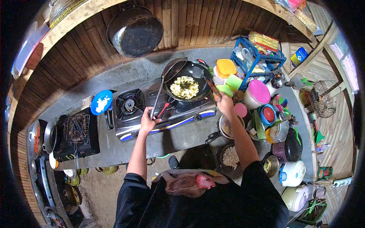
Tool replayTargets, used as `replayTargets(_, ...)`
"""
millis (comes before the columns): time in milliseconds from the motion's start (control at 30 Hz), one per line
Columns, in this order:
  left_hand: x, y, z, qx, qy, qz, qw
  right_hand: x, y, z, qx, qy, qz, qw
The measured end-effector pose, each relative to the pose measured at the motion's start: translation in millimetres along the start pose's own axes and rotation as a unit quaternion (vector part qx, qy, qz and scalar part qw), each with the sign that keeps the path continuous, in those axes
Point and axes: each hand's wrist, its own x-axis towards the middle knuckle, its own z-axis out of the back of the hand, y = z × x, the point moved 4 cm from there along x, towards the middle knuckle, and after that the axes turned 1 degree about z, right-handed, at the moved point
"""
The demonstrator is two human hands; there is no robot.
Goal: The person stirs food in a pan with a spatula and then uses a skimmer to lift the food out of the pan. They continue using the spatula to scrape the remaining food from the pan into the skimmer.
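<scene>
Egg [184, 87] fries in our wok [188, 81] at the stove's [163, 110] right end; left hand [147, 121] grips its handle [156, 99], right hand [225, 104] the spatula [207, 80].

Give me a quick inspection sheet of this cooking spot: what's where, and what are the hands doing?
Surface: grey counter carrying a two-burner gas stove.
Job's things: black wok on the right-hand burner, yellow food inside; spatula over it.
Clutter: blue plate of white bits, grill rack, lidded tubs, pink-lidded jar, rice cookers.
Grips: left hand closed on the wok handle; right hand closed on the spatula.
Cables: nothing seen.
Surroundings: wooden plank wall, big pan hanging, blue rack.
</scene>
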Motion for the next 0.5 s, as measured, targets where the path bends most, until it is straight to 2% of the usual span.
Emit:
replayTargets(167, -1, -1, 0, 0.017, -0.002, -0.003, 1.000, 11, -17, -32, -0.012, 0.042, -0.046, 0.998)
replayTargets(233, -2, -4, 1, 0.033, -0.007, -0.002, 0.999, 9, -11, -44, 0.029, 0.116, -0.044, 0.992)
replayTargets(333, -2, -4, 1, 0.027, -0.002, 0.005, 1.000, 5, -2, -45, 0.023, 0.137, -0.021, 0.990)
replayTargets(467, -2, -5, 1, 0.027, -0.005, 0.006, 1.000, 2, 3, -13, 0.015, 0.110, -0.005, 0.994)
replayTargets(500, -2, -6, 1, 0.028, -0.004, 0.008, 1.000, 1, 2, -5, -0.024, 0.115, -0.013, 0.993)
